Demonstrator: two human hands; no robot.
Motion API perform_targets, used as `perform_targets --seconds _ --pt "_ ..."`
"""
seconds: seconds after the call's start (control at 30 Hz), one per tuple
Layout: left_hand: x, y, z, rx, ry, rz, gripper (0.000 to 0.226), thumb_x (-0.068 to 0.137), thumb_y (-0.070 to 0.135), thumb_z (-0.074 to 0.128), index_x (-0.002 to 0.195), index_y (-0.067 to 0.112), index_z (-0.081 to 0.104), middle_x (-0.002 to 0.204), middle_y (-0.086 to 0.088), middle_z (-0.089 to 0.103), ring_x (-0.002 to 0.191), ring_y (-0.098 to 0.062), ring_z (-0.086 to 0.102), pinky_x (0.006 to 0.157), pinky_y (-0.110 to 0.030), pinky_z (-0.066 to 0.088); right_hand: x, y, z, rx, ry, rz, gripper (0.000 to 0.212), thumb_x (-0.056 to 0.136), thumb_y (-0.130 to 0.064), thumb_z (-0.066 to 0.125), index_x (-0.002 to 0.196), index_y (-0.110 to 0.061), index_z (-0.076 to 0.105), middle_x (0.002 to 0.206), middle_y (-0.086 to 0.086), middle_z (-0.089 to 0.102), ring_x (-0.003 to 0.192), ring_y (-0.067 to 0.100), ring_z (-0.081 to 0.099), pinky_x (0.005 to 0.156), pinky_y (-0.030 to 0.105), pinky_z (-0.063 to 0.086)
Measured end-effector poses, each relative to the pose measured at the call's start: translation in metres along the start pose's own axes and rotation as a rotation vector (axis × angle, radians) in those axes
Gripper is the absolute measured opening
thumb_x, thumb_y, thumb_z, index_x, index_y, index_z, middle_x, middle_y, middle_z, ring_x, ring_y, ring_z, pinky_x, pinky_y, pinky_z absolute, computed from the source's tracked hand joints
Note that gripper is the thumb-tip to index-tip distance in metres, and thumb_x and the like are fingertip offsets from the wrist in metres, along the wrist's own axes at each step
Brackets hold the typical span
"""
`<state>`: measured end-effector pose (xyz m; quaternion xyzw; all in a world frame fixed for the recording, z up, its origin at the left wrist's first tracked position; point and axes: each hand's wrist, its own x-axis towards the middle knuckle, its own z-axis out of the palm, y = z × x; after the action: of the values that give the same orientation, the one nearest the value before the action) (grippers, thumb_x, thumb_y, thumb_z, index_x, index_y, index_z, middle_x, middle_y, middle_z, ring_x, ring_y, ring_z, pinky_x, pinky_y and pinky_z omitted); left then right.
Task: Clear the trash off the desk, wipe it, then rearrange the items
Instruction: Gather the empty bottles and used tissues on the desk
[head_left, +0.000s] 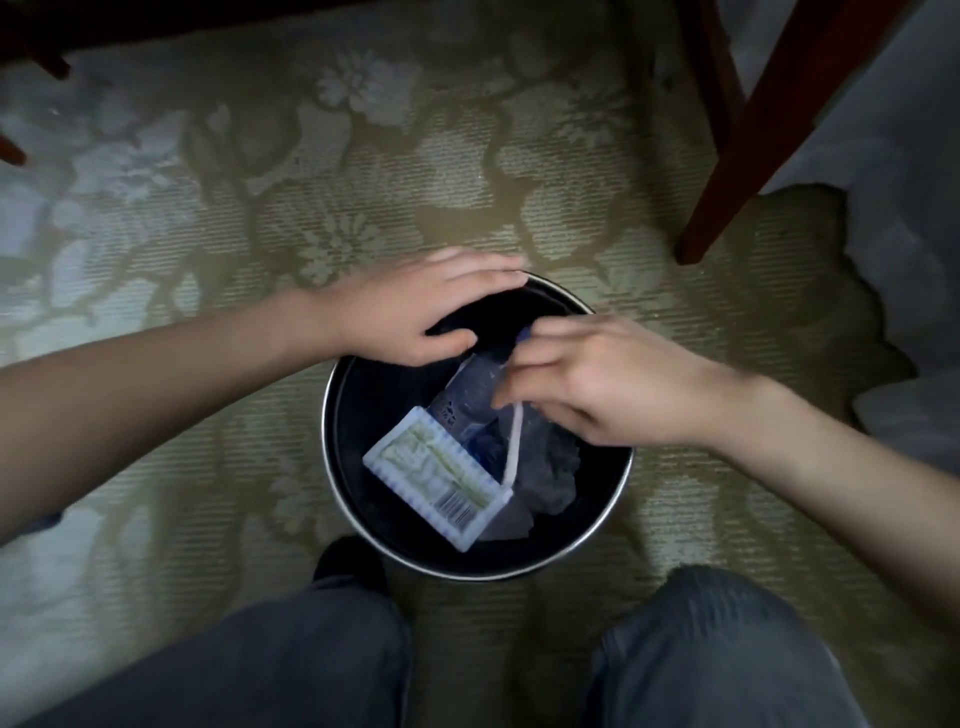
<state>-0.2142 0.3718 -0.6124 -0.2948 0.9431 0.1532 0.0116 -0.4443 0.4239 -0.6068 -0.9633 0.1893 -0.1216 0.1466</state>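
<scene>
In the bin (363, 405) a carton (436, 478) fills seven o'clock and crumpled paper (550, 473) four, ten lies open; a chair leg (763, 145) stands beyond one.

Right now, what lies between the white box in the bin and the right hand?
In the head view, a clear plastic bottle and a thin white strip lie between the box and the right hand, inside the bin.
</scene>
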Motion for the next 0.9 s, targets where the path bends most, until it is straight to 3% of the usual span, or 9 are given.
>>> perform_targets --seconds 0.1,0.2,0.3,0.47,0.6,0.77,0.9 --pt "-0.014 0.002 -0.016 0.089 -0.007 -0.087 0.055 0.087 0.034 0.035 0.138 0.017 0.041 0.140 -0.005 0.045 0.124 -0.025 0.043 0.096 -0.041 0.043 0.003 -0.006 0.000 -0.031 -0.104 0.033 0.029 0.075 -0.007 0.066 0.102 -0.018 0.067 0.088 -0.003 0.065 0.079 0.023 0.057 0.062 0.036 0.053" --pt "-0.028 0.003 -0.051 0.107 0.011 -0.196 0.044 0.091 0.024 0.044 0.135 0.021 0.047 0.124 -0.002 0.057 0.115 -0.023 0.049 0.084 -0.033 0.042 0.016 -0.012 -0.017 -0.150 -0.095 0.130 0.026 0.071 -0.013 0.070 0.096 -0.019 0.067 0.082 -0.002 0.065 0.076 0.023 0.059 0.055 0.030 0.050" --pt "-0.046 0.014 -0.099 0.078 -0.062 -0.328 0.046 0.094 0.026 0.044 0.139 0.027 0.039 0.127 0.002 0.053 0.119 -0.018 0.044 0.087 -0.032 0.040 0.037 -0.028 -0.050 -0.230 -0.078 0.231 0.028 0.072 -0.016 0.070 0.100 -0.017 0.067 0.082 0.001 0.065 0.076 0.026 0.061 0.055 0.031 0.049" --pt "-0.090 0.052 -0.193 0.077 -0.135 -0.358 0.052 0.094 0.033 0.041 0.144 0.030 0.028 0.136 0.005 0.045 0.123 -0.016 0.039 0.090 -0.035 0.043 0.072 -0.086 -0.130 -0.291 -0.067 0.316 0.037 0.074 -0.029 0.057 0.110 -0.021 0.065 0.086 -0.003 0.065 0.077 0.021 0.060 0.060 0.027 0.046" --pt "-0.128 0.094 -0.296 0.016 -0.094 -0.371 0.054 0.095 0.034 0.041 0.145 0.032 0.023 0.144 0.007 0.037 0.130 -0.013 0.033 0.097 -0.034 0.039 0.106 -0.148 -0.224 -0.222 -0.032 0.406 0.041 0.080 -0.034 0.037 0.111 -0.022 0.062 0.085 -0.003 0.064 0.077 0.021 0.060 0.059 0.027 0.048" --pt "-0.176 0.134 -0.419 -0.054 -0.024 -0.448 0.058 0.094 0.038 0.041 0.147 0.030 0.019 0.147 0.007 0.032 0.132 -0.012 0.031 0.101 -0.034 0.037 0.154 -0.215 -0.340 -0.187 0.066 0.511 0.038 0.079 -0.034 0.041 0.110 -0.022 0.058 0.081 -0.004 0.062 0.075 0.020 0.061 0.056 0.025 0.047" --pt "-0.207 0.143 -0.493 -0.145 -0.010 -0.518 0.058 0.094 0.037 0.042 0.147 0.029 0.018 0.150 0.005 0.028 0.134 -0.012 0.026 0.106 -0.036 0.033 0.197 -0.251 -0.403 -0.149 0.046 0.593 0.041 0.078 -0.035 0.038 0.114 -0.022 0.052 0.082 -0.004 0.062 0.074 0.021 0.061 0.052 0.027 0.050"
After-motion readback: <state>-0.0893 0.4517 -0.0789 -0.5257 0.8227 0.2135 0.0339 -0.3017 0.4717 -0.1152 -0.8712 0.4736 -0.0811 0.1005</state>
